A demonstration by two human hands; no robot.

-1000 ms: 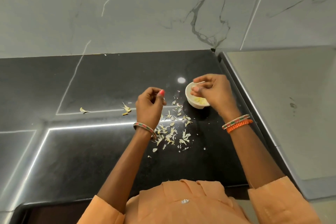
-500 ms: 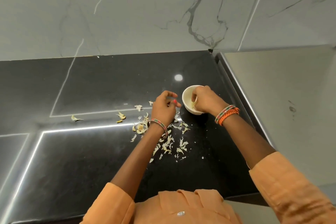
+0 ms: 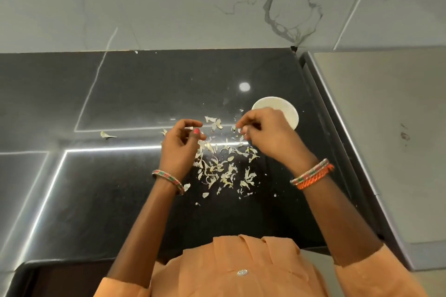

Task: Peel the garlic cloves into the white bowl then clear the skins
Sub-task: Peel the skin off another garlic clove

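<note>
— Head view, left hand [image 3: 179, 144]?
— Above the skins [image 3: 223, 166], fingers loosely curled, thumb near forefinger, nothing visibly held.
— Right hand [image 3: 266, 134]?
— Just in front of the bowl [image 3: 288, 109], fingertips bunched in a pinching grip; held item too small to tell.
— Skins?
— Scattered on the black table [image 3: 144, 94] between both wrists, one stray piece [image 3: 106, 135] far left.

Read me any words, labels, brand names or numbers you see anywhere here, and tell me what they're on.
None: no readable text anywhere in this view.
The white bowl, the black counter, the marble wall and the bracelets carry no print.
The small shiny ornament on the orange shirt bears no lettering I can make out.
</note>
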